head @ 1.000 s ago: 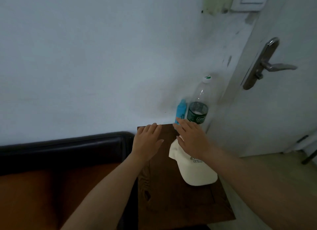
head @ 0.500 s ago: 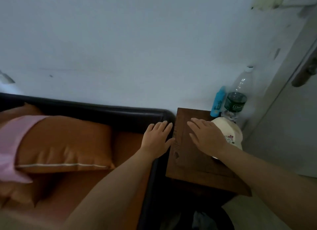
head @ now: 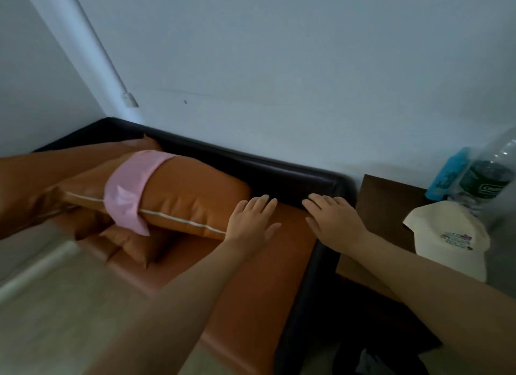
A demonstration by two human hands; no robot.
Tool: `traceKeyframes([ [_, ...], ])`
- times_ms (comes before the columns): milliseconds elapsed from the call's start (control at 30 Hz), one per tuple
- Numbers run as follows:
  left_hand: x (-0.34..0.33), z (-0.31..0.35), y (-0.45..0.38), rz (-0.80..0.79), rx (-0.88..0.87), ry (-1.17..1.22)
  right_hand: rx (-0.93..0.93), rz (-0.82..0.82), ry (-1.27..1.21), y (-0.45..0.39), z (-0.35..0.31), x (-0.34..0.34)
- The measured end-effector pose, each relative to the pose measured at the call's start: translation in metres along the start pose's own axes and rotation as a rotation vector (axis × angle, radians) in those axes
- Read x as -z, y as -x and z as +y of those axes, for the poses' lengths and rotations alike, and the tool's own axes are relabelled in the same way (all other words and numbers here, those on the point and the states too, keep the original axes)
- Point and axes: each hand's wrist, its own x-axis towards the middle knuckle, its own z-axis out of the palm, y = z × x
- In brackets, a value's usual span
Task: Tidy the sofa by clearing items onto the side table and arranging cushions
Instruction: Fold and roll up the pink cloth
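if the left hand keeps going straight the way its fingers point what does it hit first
Probably the orange cushion: the left hand hovers open over the sofa seat, fingers pointing toward the cushion's near end and the dark sofa back behind it. Depth is unclear, so it might pass the cushion's corner and meet the back.

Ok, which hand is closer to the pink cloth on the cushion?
Left. The left hand hovers by the near end of the orange cushion that the pink cloth drapes over. The right hand is farther off, over the sofa's dark arm.
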Motion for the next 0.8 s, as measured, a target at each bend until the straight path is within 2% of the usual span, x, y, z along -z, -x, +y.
traceKeyframes([
  [167, -0.004, -0.073, 0.040, -0.019, 0.082, 0.022, 0.051, -0.050, -0.021, -0.040, -0.075, -0.009],
  [500, -0.004, -0.259, 0.114, -0.028, 0.238, 0.039, 0.094, -0.117, -0.085, -0.123, -0.237, -0.032],
  [800, -0.011, -0.366, 0.142, -0.026, 0.326, 0.028, 0.166, -0.180, -0.131, -0.196, -0.330, -0.040],
])
